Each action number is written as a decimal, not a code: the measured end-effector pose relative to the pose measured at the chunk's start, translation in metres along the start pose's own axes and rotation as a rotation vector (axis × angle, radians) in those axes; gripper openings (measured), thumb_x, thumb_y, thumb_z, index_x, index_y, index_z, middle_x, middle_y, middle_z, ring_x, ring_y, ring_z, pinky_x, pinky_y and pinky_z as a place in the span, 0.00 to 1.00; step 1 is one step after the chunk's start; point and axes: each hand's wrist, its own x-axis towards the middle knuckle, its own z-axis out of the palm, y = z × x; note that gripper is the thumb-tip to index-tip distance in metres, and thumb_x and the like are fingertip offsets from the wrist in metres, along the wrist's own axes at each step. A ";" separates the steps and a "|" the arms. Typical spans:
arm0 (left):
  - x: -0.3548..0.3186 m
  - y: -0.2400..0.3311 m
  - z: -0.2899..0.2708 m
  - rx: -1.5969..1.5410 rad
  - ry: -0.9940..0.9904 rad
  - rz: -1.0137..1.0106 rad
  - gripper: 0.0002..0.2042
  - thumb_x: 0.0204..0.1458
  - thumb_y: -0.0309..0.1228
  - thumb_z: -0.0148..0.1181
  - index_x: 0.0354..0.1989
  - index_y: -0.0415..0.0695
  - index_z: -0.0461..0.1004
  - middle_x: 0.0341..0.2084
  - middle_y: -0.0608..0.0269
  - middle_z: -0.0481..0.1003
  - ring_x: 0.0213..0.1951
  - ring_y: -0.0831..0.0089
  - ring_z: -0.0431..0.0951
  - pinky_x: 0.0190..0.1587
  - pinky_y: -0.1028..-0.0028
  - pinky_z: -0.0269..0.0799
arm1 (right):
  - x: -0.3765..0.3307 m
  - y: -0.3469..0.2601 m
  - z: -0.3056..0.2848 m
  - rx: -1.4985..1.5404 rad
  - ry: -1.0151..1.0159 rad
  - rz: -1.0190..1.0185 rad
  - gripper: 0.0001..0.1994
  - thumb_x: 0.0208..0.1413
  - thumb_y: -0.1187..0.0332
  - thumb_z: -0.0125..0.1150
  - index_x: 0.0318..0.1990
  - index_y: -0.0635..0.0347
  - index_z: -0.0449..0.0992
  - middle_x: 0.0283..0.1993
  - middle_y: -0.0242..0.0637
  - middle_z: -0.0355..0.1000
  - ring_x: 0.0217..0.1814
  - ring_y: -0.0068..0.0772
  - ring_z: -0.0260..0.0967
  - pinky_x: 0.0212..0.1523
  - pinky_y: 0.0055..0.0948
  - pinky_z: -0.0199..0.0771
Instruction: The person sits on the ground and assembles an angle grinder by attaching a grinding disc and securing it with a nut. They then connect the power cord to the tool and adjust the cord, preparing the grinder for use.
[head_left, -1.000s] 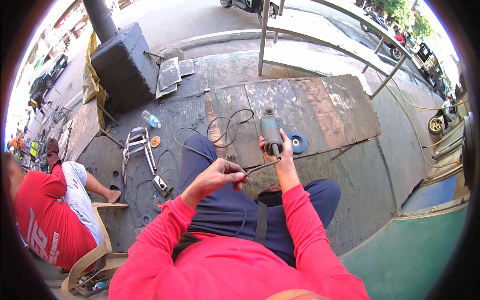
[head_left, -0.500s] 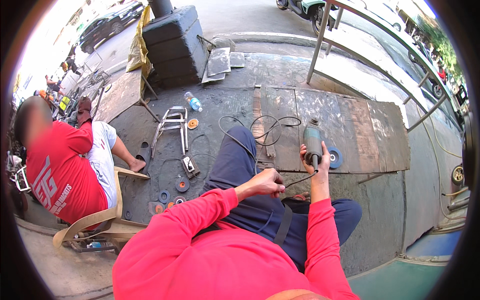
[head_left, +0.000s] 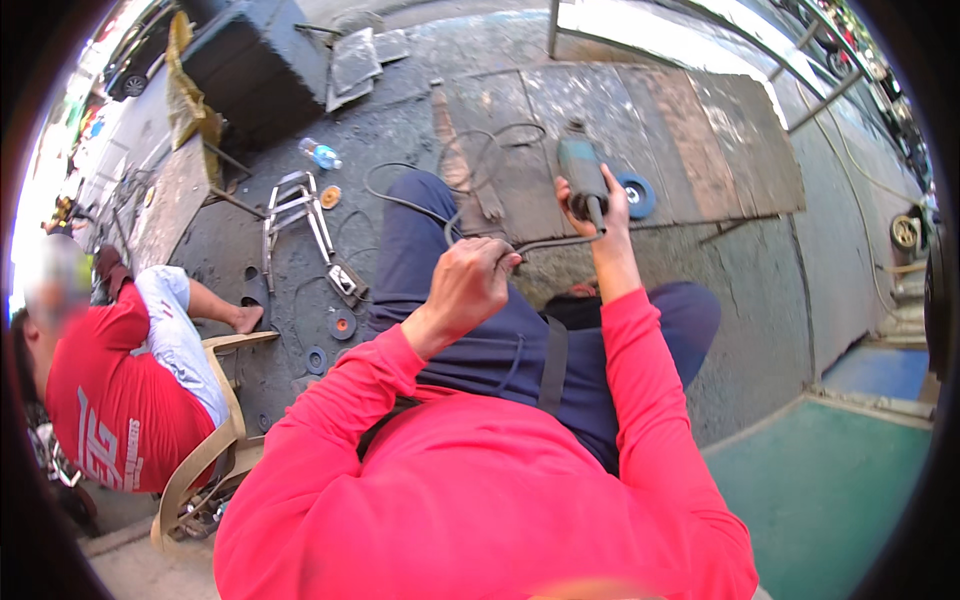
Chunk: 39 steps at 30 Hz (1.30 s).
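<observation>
My right hand (head_left: 607, 197) is wrapped round the rear end of a corded electric grinder (head_left: 579, 165) with a grey-green body. The tool's narrow end points away from me, over the wooden board. From its back end runs a dark power cord (head_left: 550, 243), which my left hand (head_left: 474, 278) grips in closed fingers above my thigh. A blue disc (head_left: 637, 196) lies on the board just right of my right hand, partly behind the fingers. Whether anything is fitted to the grinder's far end is too small to tell.
The low wooden board (head_left: 660, 140) stands ahead. Left of my knee are a metal frame (head_left: 296, 225), an orange disc (head_left: 330, 197), a plastic bottle (head_left: 321, 154) and several discs. A co-worker in red (head_left: 130, 390) sits on a chair (head_left: 228, 425) at left. Metal railings (head_left: 826, 98) stand far right.
My left hand has come up toward me and left with the cord, drawing a stretch of it tauter beside the grinder. My right hand keeps its grip. The whole view has tilted downward.
</observation>
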 end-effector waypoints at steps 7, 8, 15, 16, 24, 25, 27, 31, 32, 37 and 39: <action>-0.026 0.029 0.008 0.043 0.042 -0.029 0.15 0.42 0.25 0.71 0.40 0.40 0.78 0.21 0.62 0.77 0.25 0.67 0.75 0.31 0.71 0.70 | -0.007 0.002 0.004 0.004 0.047 0.003 0.38 0.60 0.47 0.51 0.59 0.80 0.51 0.48 0.56 0.60 0.42 0.41 0.65 0.41 0.36 0.75; -0.025 0.030 0.008 0.043 0.063 -0.011 0.15 0.41 0.25 0.72 0.40 0.40 0.78 0.21 0.62 0.77 0.24 0.67 0.75 0.31 0.71 0.70 | -0.007 0.003 0.005 0.004 0.045 0.002 0.38 0.61 0.47 0.51 0.59 0.80 0.51 0.48 0.56 0.60 0.42 0.42 0.65 0.41 0.37 0.75; -0.014 0.038 0.004 -0.166 -0.238 -0.293 0.11 0.51 0.33 0.67 0.36 0.37 0.80 0.13 0.61 0.70 0.17 0.76 0.67 0.23 0.72 0.64 | -0.009 0.001 0.008 0.069 0.093 0.029 0.38 0.60 0.46 0.49 0.58 0.80 0.53 0.46 0.57 0.61 0.41 0.45 0.65 0.38 0.39 0.74; -0.014 0.038 0.004 -0.240 -0.350 -0.422 0.12 0.54 0.35 0.65 0.35 0.36 0.80 0.11 0.59 0.69 0.15 0.77 0.66 0.22 0.72 0.63 | -0.009 0.000 0.008 0.067 0.071 0.044 0.38 0.60 0.46 0.49 0.58 0.80 0.53 0.46 0.57 0.61 0.41 0.44 0.65 0.38 0.39 0.74; -0.013 0.018 0.027 -0.033 -0.176 -0.019 0.07 0.52 0.27 0.62 0.31 0.33 0.77 0.12 0.58 0.68 0.17 0.66 0.69 0.25 0.68 0.62 | -0.014 0.002 0.006 0.058 0.008 0.029 0.37 0.61 0.49 0.50 0.59 0.80 0.49 0.48 0.56 0.60 0.41 0.40 0.65 0.39 0.34 0.74; -0.013 0.015 0.027 0.047 -0.132 0.105 0.07 0.50 0.26 0.63 0.31 0.34 0.76 0.13 0.59 0.69 0.18 0.65 0.70 0.27 0.68 0.63 | -0.014 0.002 0.006 0.044 0.019 0.012 0.37 0.61 0.49 0.50 0.60 0.79 0.49 0.49 0.56 0.60 0.41 0.40 0.65 0.39 0.34 0.74; -0.013 0.010 0.025 0.154 -0.076 0.291 0.12 0.45 0.22 0.65 0.37 0.32 0.73 0.17 0.61 0.68 0.22 0.65 0.69 0.34 0.67 0.62 | -0.014 0.003 0.007 0.023 0.021 0.007 0.37 0.61 0.49 0.50 0.60 0.79 0.49 0.49 0.56 0.60 0.41 0.40 0.65 0.39 0.34 0.74; -0.008 0.007 0.020 0.214 -0.027 0.416 0.13 0.44 0.22 0.66 0.38 0.30 0.73 0.17 0.61 0.67 0.21 0.67 0.68 0.34 0.68 0.63 | -0.014 0.005 0.007 0.011 0.022 -0.005 0.38 0.61 0.49 0.50 0.60 0.79 0.48 0.49 0.56 0.59 0.41 0.40 0.65 0.39 0.34 0.74; -0.007 0.007 0.019 0.221 -0.019 0.433 0.13 0.43 0.22 0.66 0.38 0.30 0.73 0.17 0.61 0.67 0.21 0.67 0.68 0.34 0.67 0.63 | -0.014 0.005 0.007 0.022 0.029 -0.005 0.38 0.61 0.49 0.50 0.60 0.79 0.47 0.49 0.56 0.59 0.41 0.40 0.65 0.40 0.34 0.74; -0.002 0.008 0.015 0.201 -0.006 0.501 0.15 0.42 0.21 0.65 0.39 0.29 0.73 0.18 0.61 0.66 0.20 0.67 0.67 0.34 0.67 0.63 | -0.014 0.006 0.006 0.016 0.012 -0.001 0.38 0.61 0.49 0.50 0.61 0.79 0.48 0.49 0.56 0.59 0.42 0.40 0.64 0.40 0.34 0.74; 0.000 0.006 0.014 0.186 0.000 0.524 0.15 0.42 0.20 0.64 0.39 0.29 0.72 0.18 0.61 0.66 0.20 0.67 0.66 0.34 0.67 0.63 | -0.014 0.007 0.006 0.018 0.013 0.002 0.38 0.61 0.49 0.50 0.61 0.79 0.48 0.49 0.56 0.59 0.42 0.40 0.64 0.40 0.34 0.74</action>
